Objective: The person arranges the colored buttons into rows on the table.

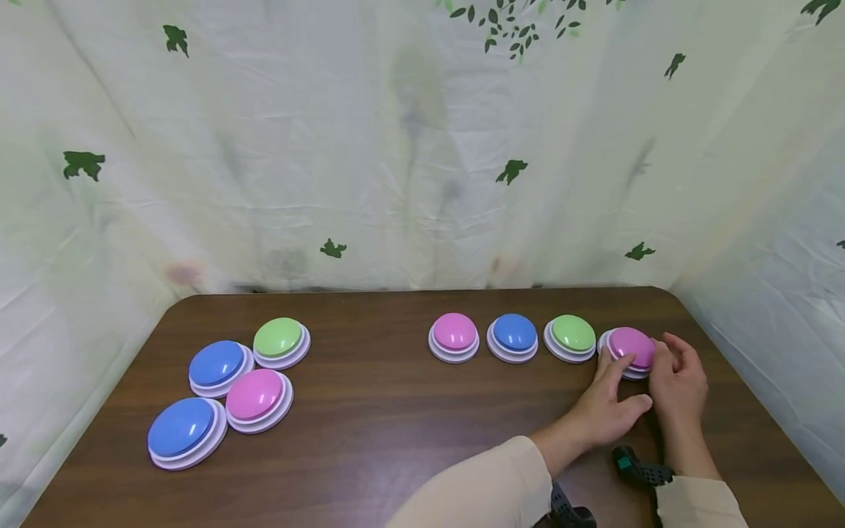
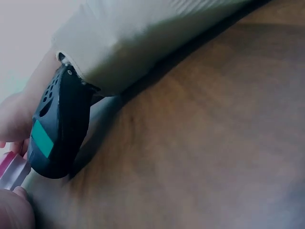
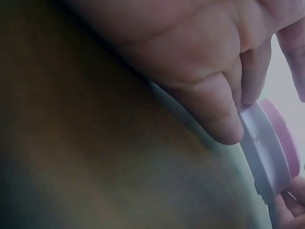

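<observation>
At the right end of a row on the brown table, both hands are at a pink dome push button (image 1: 631, 346) with a round white base. My left hand (image 1: 609, 414) holds its left and near side, the thumb spread toward the right hand. From the right side, my right hand (image 1: 680, 385) grips the same button with bent fingers. The right wrist view shows the right thumb (image 3: 214, 109) against the white base (image 3: 264, 148), with left fingertips at its other side. In the left wrist view only a sliver of the button (image 2: 13, 171) appears between the hands.
Left of the hands, a green button (image 1: 573, 334), a blue button (image 1: 514, 334) and another pink button (image 1: 454, 334) continue the row. At the table's left stand a green button (image 1: 277, 337), two blue buttons (image 1: 216, 364) and a pink button (image 1: 254, 394). A leaf-printed curtain (image 1: 409, 183) surrounds the table.
</observation>
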The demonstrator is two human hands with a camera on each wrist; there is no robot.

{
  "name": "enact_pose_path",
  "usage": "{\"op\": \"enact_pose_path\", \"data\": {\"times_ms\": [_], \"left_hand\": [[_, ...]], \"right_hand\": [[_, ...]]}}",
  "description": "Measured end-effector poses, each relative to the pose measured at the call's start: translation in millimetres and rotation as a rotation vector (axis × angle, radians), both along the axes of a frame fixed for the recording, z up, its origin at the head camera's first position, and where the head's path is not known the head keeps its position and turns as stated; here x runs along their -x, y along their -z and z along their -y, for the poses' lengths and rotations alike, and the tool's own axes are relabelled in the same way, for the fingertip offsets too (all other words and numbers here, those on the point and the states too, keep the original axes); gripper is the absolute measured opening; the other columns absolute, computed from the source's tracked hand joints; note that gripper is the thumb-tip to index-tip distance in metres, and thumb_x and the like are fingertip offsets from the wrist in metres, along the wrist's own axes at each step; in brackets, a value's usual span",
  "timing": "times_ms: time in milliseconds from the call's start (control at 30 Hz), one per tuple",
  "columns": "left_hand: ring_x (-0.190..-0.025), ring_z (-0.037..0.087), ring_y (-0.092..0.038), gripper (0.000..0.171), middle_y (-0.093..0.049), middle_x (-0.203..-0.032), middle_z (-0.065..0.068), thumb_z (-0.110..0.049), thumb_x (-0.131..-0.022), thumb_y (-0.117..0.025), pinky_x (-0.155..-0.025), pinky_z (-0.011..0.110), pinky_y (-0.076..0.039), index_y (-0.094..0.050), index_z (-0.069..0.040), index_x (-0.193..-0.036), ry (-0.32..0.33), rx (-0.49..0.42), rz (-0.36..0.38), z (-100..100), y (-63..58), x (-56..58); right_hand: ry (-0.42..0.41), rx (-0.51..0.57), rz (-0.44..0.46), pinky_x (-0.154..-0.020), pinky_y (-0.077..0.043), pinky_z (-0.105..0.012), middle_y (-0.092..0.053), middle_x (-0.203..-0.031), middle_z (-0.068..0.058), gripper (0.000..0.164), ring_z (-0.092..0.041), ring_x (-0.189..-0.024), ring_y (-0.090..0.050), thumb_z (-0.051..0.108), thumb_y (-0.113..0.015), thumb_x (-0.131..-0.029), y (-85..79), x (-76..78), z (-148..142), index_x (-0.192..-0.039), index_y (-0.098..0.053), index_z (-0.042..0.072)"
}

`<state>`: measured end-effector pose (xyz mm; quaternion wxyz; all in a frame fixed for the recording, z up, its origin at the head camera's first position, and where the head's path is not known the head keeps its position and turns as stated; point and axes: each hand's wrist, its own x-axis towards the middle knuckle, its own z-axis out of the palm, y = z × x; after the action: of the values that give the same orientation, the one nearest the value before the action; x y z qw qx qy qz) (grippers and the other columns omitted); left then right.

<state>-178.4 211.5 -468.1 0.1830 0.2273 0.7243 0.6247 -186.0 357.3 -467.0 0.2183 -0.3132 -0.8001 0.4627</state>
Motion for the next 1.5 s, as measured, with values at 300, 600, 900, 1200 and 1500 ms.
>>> {"op": "enact_pose_path", "data": {"times_ms": [300,600,900,1200,1500], "left_hand": [[-0.159,0.016,-0.015,0.065,-0.015,-0.172,0.004,-0.026,-0.092,-0.062,-0.122,0.027,-0.033,-0.044,-0.027,-0.154,-0.022,0.047,0.000,-3.6,-4.1,9.2],[-0.157,0.013,-0.021,0.062,-0.014,-0.172,0.000,-0.024,-0.090,-0.060,-0.119,0.024,-0.035,-0.050,-0.028,-0.151,-0.007,0.066,0.040,-9.9,-8.6,10.8],[-0.157,0.014,-0.021,0.056,-0.016,-0.172,0.000,-0.025,-0.090,-0.060,-0.118,0.024,-0.037,-0.056,-0.029,-0.146,-0.017,0.095,0.029,-12.7,-7.9,12.7],[-0.157,0.012,-0.020,0.048,-0.012,-0.172,-0.001,-0.026,-0.090,-0.062,-0.116,0.020,-0.037,-0.064,-0.026,-0.138,-0.038,0.115,0.035,-12.9,-10.4,14.3],[-0.158,0.008,-0.013,0.053,-0.015,-0.171,-0.003,-0.027,-0.090,-0.062,-0.118,0.020,-0.036,-0.061,-0.023,-0.143,-0.028,0.176,0.015,-18.8,-11.3,17.1]], "right_hand": [[-0.039,-0.039,0.036,-0.077,-0.037,-0.023,-0.063,-0.142,-0.015,0.053,0.011,-0.080,-0.043,0.043,-0.044,-0.104,4.8,13.3,-2.8,-0.151,-0.049,0.017],[-0.054,-0.061,0.006,-0.076,-0.036,-0.019,-0.065,-0.141,-0.008,0.052,0.014,-0.080,-0.045,0.042,-0.046,-0.104,2.4,15.6,-9.3,-0.149,-0.051,0.018],[-0.052,-0.055,0.018,-0.075,-0.036,-0.013,-0.066,-0.139,-0.004,0.052,0.019,-0.080,-0.045,0.043,-0.047,-0.103,0.9,18.5,-9.6,-0.150,-0.051,0.020],[-0.082,-0.056,0.039,-0.082,-0.037,-0.016,-0.064,-0.143,-0.009,0.053,0.010,-0.091,-0.050,0.044,-0.047,-0.102,2.8,26.0,-9.2,-0.151,-0.049,0.023],[-0.176,-0.018,0.070,-0.122,-0.034,-0.052,-0.049,-0.155,-0.016,0.058,-0.036,-0.145,-0.045,0.039,-0.040,-0.105,2.3,26.4,-9.5,-0.159,-0.035,0.018]]}}
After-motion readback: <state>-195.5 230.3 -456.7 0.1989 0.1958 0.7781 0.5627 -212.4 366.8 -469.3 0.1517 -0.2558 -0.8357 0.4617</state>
